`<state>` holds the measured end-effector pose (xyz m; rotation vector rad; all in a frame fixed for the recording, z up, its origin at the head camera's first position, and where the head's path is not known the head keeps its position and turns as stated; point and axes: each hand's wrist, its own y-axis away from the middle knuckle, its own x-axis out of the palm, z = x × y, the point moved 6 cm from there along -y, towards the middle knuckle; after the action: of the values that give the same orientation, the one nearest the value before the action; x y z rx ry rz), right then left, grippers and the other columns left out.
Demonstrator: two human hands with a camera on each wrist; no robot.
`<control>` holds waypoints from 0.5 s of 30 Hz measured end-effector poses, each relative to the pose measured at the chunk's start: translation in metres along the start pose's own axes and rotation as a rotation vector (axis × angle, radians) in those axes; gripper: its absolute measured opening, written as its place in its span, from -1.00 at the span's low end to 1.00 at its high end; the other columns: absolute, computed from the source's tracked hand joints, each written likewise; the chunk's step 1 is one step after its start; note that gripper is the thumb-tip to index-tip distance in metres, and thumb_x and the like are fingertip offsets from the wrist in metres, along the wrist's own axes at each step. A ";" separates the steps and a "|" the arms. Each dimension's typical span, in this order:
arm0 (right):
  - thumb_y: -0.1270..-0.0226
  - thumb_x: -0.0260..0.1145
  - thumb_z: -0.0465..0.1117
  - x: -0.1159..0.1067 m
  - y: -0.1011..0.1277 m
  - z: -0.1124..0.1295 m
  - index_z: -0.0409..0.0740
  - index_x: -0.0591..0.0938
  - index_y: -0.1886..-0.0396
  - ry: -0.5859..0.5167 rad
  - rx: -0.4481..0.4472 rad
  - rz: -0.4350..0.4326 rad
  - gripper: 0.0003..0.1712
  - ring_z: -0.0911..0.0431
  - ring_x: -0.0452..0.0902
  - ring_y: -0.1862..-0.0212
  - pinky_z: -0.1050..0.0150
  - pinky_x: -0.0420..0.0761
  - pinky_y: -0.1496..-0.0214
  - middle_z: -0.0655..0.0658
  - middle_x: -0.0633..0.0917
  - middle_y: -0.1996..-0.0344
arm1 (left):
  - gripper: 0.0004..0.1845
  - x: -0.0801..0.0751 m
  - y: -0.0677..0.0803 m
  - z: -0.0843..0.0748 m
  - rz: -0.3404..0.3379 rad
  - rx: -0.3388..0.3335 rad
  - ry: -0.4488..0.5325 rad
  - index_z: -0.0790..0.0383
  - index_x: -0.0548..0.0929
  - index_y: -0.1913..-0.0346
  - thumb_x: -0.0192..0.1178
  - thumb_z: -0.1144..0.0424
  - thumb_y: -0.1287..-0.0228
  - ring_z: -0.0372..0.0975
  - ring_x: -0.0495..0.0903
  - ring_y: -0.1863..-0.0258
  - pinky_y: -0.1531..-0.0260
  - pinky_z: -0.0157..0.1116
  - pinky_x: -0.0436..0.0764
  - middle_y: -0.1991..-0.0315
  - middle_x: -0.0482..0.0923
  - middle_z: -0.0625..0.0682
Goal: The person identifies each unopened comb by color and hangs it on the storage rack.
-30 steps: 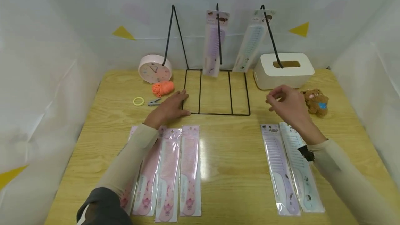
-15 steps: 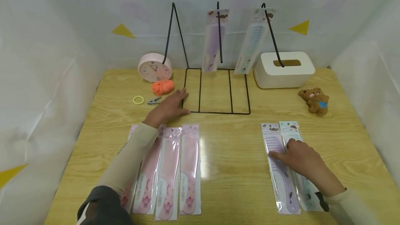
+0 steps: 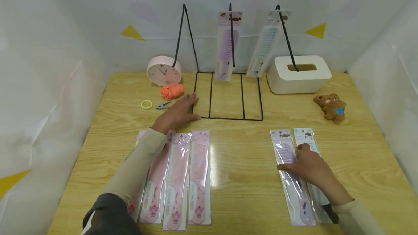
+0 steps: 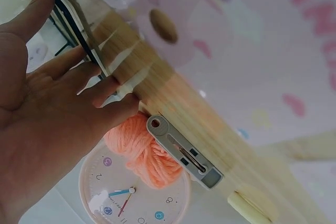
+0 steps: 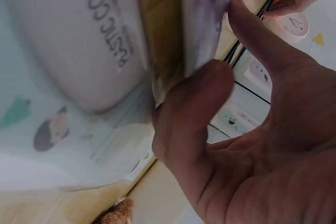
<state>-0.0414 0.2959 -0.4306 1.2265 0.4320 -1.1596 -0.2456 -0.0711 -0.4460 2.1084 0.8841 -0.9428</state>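
Observation:
My left hand (image 3: 177, 112) rests with extended fingers on the left side of a black wire rack (image 3: 228, 119). In the left wrist view those fingers (image 4: 118, 111) lie along the rack's bar. My right hand (image 3: 310, 164) grips a packaged purple comb (image 3: 290, 188) across its width, thumb on the left edge and curled fingers at the right. Beside it lies a packaged light-blue comb (image 3: 307, 135), partly hidden under this hand. Another purple comb (image 3: 225, 46) hangs on the rack's middle hook and another blue comb (image 3: 266, 46) on the right hook; the left hook is bare.
Several packaged pink combs (image 3: 177, 184) lie side by side at front left, partly under the left forearm. Behind them are a yellow ring (image 3: 147, 104), a grey clip (image 3: 162, 105), orange yarn (image 3: 172, 91) and a pink clock (image 3: 163, 71). A white tissue box (image 3: 298, 77) and brown plush bear (image 3: 331, 108) stand right.
My right hand came down from beside the rack onto the front-right combs and took hold of the purple one, whose top shifted slightly left. My left hand stayed on the rack.

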 end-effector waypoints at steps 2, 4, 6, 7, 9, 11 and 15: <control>-0.03 0.50 0.31 -0.002 -0.001 -0.001 -0.59 0.37 -0.02 -0.022 -0.013 -0.007 0.05 -0.08 0.54 0.36 0.09 0.52 0.44 -0.38 0.62 0.34 | -0.13 -0.001 0.000 0.000 -0.004 -0.002 0.000 0.22 0.14 -0.56 0.30 0.00 -0.34 -0.01 -0.19 -0.59 -0.53 0.01 -0.06 -0.62 -0.18 0.05; -0.14 0.47 0.23 -0.004 -0.001 0.001 -0.48 0.48 0.15 -0.038 -0.055 -0.014 -0.20 -0.03 0.50 0.40 0.14 0.49 0.45 -0.27 0.60 0.41 | -0.13 -0.002 0.000 0.001 -0.005 -0.004 0.000 0.22 0.14 -0.56 0.30 -0.01 -0.34 -0.02 -0.19 -0.59 -0.53 0.01 -0.06 -0.62 -0.18 0.05; -0.26 0.42 0.12 -0.005 0.000 0.004 -0.35 0.52 0.32 -0.071 -0.109 -0.023 -0.44 0.04 0.43 0.46 0.20 0.42 0.49 -0.14 0.54 0.49 | -0.13 -0.001 0.000 0.001 -0.002 -0.002 -0.001 0.22 0.14 -0.56 0.30 -0.01 -0.35 -0.01 -0.18 -0.59 -0.54 0.00 -0.06 -0.62 -0.17 0.05; -0.30 0.40 0.06 -0.006 0.001 0.008 -0.29 0.53 0.37 -0.098 -0.139 -0.029 -0.53 0.08 0.40 0.49 0.23 0.40 0.52 -0.09 0.51 0.53 | -0.13 -0.001 0.000 0.001 0.001 0.000 0.001 0.22 0.14 -0.56 0.30 -0.01 -0.35 -0.01 -0.18 -0.59 -0.54 0.00 -0.06 -0.62 -0.17 0.05; -0.37 0.36 -0.03 -0.010 0.003 0.017 -0.26 0.57 0.35 -0.163 -0.209 -0.049 -0.65 0.14 0.41 0.51 0.27 0.42 0.53 -0.04 0.55 0.53 | -0.13 -0.001 0.000 0.001 0.005 0.003 0.001 0.22 0.13 -0.56 0.29 -0.01 -0.35 -0.01 -0.18 -0.59 -0.54 -0.01 -0.06 -0.62 -0.17 0.06; -0.39 0.36 -0.08 -0.016 0.007 0.029 -0.23 0.61 0.31 -0.225 -0.283 -0.091 -0.73 0.19 0.45 0.51 0.31 0.46 0.53 -0.01 0.60 0.51 | -0.14 -0.001 0.000 0.000 0.007 0.008 0.004 0.23 0.14 -0.56 0.29 0.00 -0.35 0.00 -0.18 -0.59 -0.54 0.00 -0.05 -0.62 -0.16 0.07; -0.37 0.39 -0.12 -0.034 0.019 0.062 -0.22 0.67 0.24 -0.336 -0.409 -0.190 -0.78 0.23 0.55 0.49 0.34 0.54 0.50 -0.01 0.69 0.49 | -0.14 -0.001 0.001 -0.002 0.008 0.002 0.011 0.23 0.15 -0.56 0.30 0.01 -0.34 0.00 -0.17 -0.59 -0.54 -0.01 -0.04 -0.62 -0.15 0.07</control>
<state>-0.0583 0.2547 -0.3725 0.6322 0.5073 -1.3318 -0.2449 -0.0709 -0.4436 2.1196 0.8805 -0.9293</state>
